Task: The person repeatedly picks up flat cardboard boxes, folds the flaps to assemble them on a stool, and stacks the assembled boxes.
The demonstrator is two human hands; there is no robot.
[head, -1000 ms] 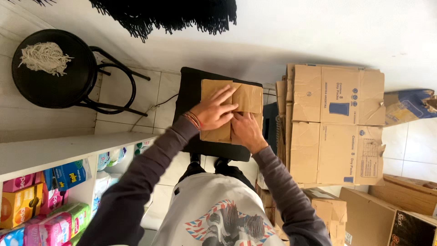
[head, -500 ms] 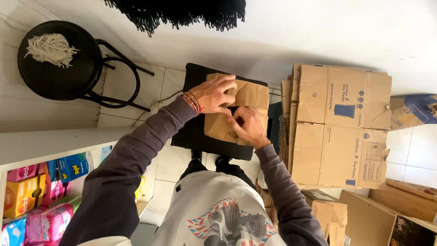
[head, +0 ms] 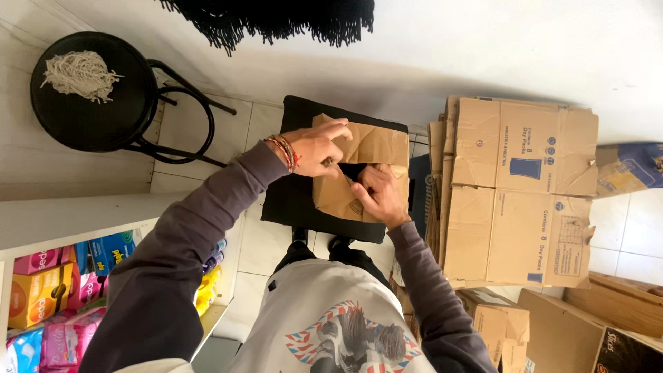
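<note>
You have a creased brown paper bag (head: 359, 173) lying on a black square cushion (head: 290, 200) in front of your knees, and both hands are on it. Your left hand (head: 314, 148), the one with the beaded bracelets (head: 283, 152), is closed in a pinch on the bag's upper flap near its top left corner; your right hand (head: 376, 197) presses down on the lower half with its fingers curled onto the paper beside the dark gap where the bag gapes. This looks like thin, light, floppy paper that will crumple and could tear along its folds, so hold it at the edges and creases, not the middle, and keep the pull gentle. The cushion under it looks soft, so expect little backing when you press. Flattened brown cardboard boxes (head: 518, 186) stand just beside it on your right.
</note>
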